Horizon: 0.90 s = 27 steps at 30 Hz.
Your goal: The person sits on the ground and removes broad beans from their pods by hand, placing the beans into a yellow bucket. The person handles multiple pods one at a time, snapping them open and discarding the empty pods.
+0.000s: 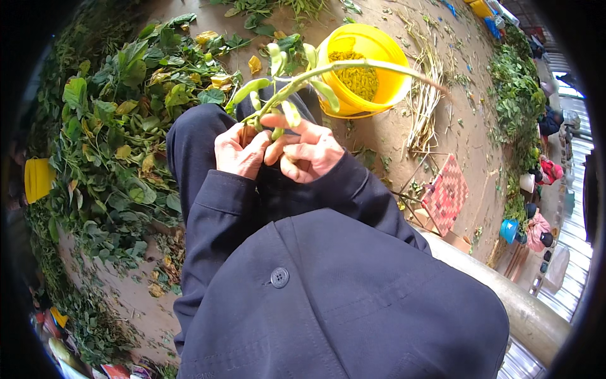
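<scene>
Over my lap, my left hand (242,149) grips the leafless end of a green bean stem (303,78) between thumb and fingers. The stem curves up and to the right, passing in front of a yellow bucket (397,85), and bears several plump green pods (251,89). Close beside it, my right hand (307,149) has its fingers spread and partly bent around the lower pods; its index finger lies by the stem. Whether it pinches a pod is hard to tell. Picked pods (360,80) lie inside the bucket.
A large heap of leafy bean plants (128,109) spreads along my left. Stripped stalks (426,104) lie right of the bucket, near a small seat with a red woven top (447,194). Another yellow bucket (39,180) stands far left. People sit at the far right by a blue bucket (509,230).
</scene>
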Available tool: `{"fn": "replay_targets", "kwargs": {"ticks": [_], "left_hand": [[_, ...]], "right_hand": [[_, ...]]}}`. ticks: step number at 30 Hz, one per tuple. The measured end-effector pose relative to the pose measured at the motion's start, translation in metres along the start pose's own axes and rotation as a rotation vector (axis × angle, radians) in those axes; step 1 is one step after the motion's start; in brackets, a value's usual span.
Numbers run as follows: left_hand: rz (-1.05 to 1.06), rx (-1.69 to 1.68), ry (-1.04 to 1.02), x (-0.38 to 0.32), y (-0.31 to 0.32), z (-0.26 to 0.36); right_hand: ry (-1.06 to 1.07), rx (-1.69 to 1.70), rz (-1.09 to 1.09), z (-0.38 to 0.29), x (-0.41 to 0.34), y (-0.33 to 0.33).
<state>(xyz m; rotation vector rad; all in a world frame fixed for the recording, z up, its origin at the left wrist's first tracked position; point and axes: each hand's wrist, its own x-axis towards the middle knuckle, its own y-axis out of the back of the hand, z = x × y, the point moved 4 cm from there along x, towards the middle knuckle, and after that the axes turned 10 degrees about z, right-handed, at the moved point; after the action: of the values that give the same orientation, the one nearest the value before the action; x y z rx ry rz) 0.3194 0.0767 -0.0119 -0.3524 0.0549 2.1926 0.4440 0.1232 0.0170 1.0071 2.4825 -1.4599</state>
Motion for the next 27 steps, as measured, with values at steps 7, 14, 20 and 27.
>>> {"fn": "replay_targets", "kwargs": {"ticks": [7,14,20,27], "left_hand": [[0.138,-0.01,-0.049,-0.006,0.012,0.012],[0.118,0.16,-0.295,-0.016,0.009,0.035],[0.078,0.303,-0.436,-0.023,0.013,0.039],[0.19,0.34,-0.44,-0.029,0.017,0.044]], "right_hand": [[0.067,-0.324,0.216,0.008,0.019,0.005],[0.044,-0.332,0.417,0.003,0.024,-0.01],[0.117,-0.125,0.284,0.02,0.053,0.0],[0.069,-0.208,0.307,0.004,0.047,-0.019]]}}
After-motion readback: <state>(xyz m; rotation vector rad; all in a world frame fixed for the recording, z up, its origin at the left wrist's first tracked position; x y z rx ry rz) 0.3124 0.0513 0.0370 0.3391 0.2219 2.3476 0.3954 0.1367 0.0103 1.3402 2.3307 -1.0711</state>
